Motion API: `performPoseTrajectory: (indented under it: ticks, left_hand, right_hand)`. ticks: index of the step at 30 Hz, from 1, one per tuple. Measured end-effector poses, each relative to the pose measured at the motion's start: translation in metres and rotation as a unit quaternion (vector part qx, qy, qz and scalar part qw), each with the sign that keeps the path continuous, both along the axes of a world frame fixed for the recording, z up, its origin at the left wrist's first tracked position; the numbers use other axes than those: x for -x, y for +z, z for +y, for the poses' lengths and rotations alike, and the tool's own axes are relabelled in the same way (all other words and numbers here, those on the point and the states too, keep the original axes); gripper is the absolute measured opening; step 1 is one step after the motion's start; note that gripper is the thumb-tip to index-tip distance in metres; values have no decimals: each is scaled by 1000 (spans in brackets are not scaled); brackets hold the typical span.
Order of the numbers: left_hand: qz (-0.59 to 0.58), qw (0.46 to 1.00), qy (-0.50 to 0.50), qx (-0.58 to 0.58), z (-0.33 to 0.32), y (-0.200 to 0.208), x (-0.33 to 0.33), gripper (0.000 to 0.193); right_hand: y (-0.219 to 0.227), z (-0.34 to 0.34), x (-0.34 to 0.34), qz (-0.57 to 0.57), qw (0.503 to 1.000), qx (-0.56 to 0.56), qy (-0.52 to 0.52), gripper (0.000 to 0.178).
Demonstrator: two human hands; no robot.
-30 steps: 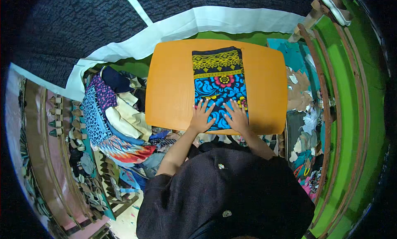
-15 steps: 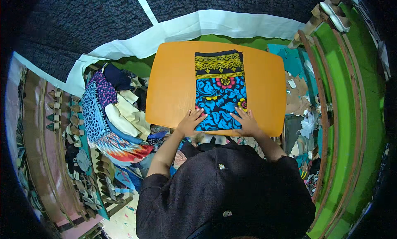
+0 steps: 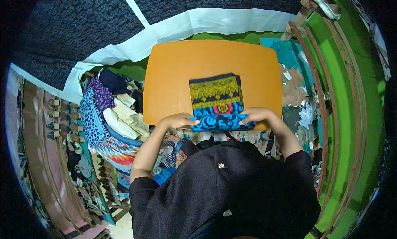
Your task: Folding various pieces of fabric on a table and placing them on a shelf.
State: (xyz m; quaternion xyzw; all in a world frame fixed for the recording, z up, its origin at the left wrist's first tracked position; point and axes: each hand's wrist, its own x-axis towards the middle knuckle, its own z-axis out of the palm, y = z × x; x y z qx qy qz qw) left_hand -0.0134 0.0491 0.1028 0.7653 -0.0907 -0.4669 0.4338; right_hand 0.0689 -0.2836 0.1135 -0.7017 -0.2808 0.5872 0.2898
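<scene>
A folded patterned cloth (image 3: 216,99), blue with a dark and yellow band at its far end, lies on the near half of an orange table (image 3: 178,69). My left hand (image 3: 182,120) grips the cloth's near left corner at the table's front edge. My right hand (image 3: 257,115) grips its near right corner. Both hands have their fingers curled over the blue edge. My dark-sleeved body fills the lower part of the view.
A heap of folded and loose clothes (image 3: 109,111) is stacked to the left of the table. More fabric scraps (image 3: 295,90) lie to the right. A dark patterned sheet with a white border (image 3: 165,28) hangs beyond the table. Green wooden-framed structures (image 3: 343,115) curve along the right.
The cloth has gone from a long strip to a shorter folded shape and now sits nearer me. My hands moved from flat on it to gripping its near corners.
</scene>
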Motion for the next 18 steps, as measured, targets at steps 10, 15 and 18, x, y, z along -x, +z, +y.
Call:
performPoseTrajectory:
  ticks: [10,15,18]
  left_hand:
    - [96,847,472,225,17,-93,-42,45]
    - [-65,801,518,292,-22,-84,-57,50]
    - [-240,848,456,119,-20,-116,-56,48]
  right_hand:
    - [-73,16,-58,-184,827,-236,-475,12]
    - [-113,28,-71,-205,759,-165,-595,20]
    - [-104,44,-54,-409,735,-54,-538,38]
